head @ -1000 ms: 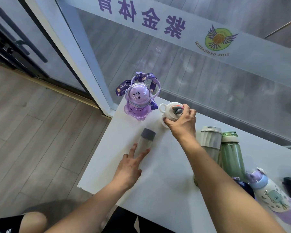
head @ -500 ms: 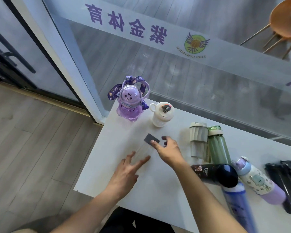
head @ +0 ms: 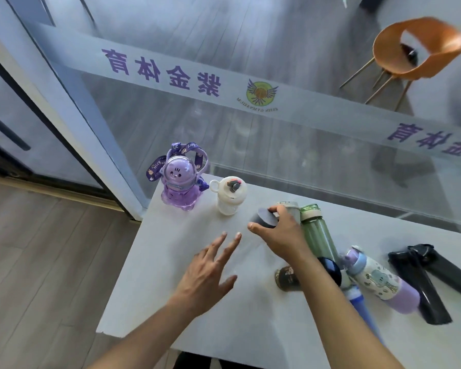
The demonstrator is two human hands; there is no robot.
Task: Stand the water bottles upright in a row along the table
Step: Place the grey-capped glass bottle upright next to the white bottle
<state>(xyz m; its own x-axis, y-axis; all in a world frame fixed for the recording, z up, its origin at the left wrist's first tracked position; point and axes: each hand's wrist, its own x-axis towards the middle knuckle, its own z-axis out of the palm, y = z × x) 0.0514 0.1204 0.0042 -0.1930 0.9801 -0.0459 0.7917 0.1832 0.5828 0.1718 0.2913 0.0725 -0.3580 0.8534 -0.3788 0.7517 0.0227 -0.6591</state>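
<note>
White table (head: 155, 275) by a glass wall: the right hand (head: 282, 235) is pinching the grey-capped clear bottle (head: 267, 217) near its cap, beside the white bottle (head: 228, 197); left hand (head: 205, 275) is hovering, spread. Advisable: seat the base flat before letting go. Glass is reading "紫金体育", mirrored.

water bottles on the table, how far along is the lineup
Done: the purple bear bottle and white bottle stand upright. In hand: the right hand grips the grey-capped clear bottle. Left: the green bottle and others lie flat.
</note>
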